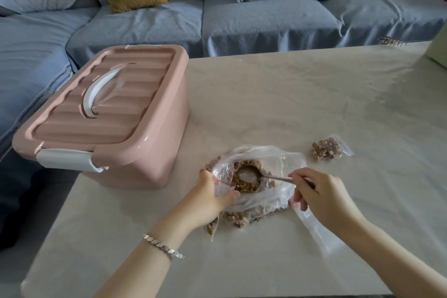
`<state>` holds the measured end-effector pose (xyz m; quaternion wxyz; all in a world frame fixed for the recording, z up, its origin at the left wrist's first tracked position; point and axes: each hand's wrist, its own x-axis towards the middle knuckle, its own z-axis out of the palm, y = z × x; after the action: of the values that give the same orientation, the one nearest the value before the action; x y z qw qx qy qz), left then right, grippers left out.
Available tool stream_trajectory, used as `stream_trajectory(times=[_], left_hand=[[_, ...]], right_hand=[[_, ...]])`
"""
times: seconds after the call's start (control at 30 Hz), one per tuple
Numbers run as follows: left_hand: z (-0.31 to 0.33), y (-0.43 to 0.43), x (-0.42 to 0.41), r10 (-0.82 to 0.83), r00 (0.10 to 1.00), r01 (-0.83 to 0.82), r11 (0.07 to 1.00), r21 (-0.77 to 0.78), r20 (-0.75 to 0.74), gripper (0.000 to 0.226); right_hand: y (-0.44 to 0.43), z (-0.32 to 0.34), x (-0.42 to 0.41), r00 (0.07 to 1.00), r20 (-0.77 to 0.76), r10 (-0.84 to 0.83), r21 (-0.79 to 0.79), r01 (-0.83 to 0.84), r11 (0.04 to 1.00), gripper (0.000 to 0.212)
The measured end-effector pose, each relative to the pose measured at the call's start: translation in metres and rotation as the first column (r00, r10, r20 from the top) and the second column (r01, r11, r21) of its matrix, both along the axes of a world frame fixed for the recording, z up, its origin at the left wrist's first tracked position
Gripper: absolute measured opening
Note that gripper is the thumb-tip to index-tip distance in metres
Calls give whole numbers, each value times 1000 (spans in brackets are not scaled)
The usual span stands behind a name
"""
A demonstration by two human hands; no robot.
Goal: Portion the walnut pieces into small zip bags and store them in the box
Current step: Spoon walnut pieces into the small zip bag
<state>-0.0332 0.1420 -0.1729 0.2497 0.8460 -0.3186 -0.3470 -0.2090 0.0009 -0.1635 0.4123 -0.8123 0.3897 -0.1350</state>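
Observation:
A large clear plastic bag [273, 159] of walnut pieces [242, 186] lies open on the table near its front. My left hand [212, 197] grips a small zip bag [223, 180] with a red seal line at the big bag's mouth. My right hand [319, 192] pinches the handle of a metal spoon [249, 173], whose bowl sits among the walnuts. A filled small zip bag [327, 147] lies to the right. The pink box [135, 128] stands at the left with its lid shut and white latch down.
The table [302, 94] wears a pale cloth; its far half is bare. A blue sofa [242, 22] with cushions runs behind it. Another clear bag [319, 230] lies under my right wrist. A pale green object [439, 48] touches the right edge.

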Motion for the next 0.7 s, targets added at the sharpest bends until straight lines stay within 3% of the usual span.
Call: stream_trajectory(times=[0.1,0.27,0.53,0.7], left_hand=[[-2,-1,-3,-28,1000,28,1000,6,-8,56],[-3,2,-6,-45,999,46,999,-6,15,49],[1,8,-6,-1,1000,1,996,-90,-9,47],[24,14,-8,-24,961,54,994,-99,274,43]], right_hand=[[7,-7,2,1000,7,-18,183,16,983,21],[10,-10,4,990,52,-129,496,86,864,19],[-3,-1,-9,951,62,-301,621,200,758,19],[-19,9,-22,919,79,-386,680,234,695,17]])
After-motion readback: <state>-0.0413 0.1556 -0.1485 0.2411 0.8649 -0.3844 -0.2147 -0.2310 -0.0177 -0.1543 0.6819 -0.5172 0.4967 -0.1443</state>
